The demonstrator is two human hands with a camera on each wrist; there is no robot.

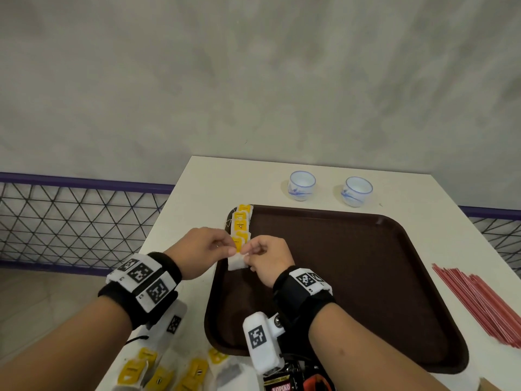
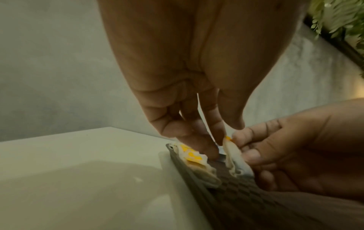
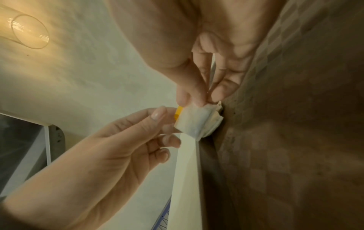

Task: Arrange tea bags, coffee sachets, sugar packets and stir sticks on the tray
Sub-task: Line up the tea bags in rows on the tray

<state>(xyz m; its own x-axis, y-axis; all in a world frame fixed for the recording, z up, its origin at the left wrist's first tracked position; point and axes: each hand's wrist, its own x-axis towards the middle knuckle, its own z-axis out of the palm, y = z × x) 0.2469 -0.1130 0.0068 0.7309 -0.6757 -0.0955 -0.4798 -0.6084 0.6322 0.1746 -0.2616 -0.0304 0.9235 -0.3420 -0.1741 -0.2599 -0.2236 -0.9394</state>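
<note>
Both hands hold one white tea bag [image 1: 236,262] just above the left rim of the brown tray [image 1: 352,277]. My left hand [image 1: 232,249] pinches its yellow tag [image 3: 179,112], and my right hand [image 1: 248,256] pinches the bag's top edge. In the right wrist view the bag [image 3: 197,120] hangs below my right fingertips [image 3: 199,101]. A row of tea bags with yellow tags [image 1: 241,224] lies along the tray's left rim, just beyond the held bag. The left wrist view shows that row [image 2: 195,161] beside the held bag [image 2: 233,160].
Loose tea bags [image 1: 158,373] lie on the white table at the near left. A dark coffee sachet [image 1: 279,386] lies at the bottom edge. Red stir sticks [image 1: 479,303] lie right of the tray. Two blue-patterned cups [image 1: 301,186] [image 1: 356,191] stand behind it.
</note>
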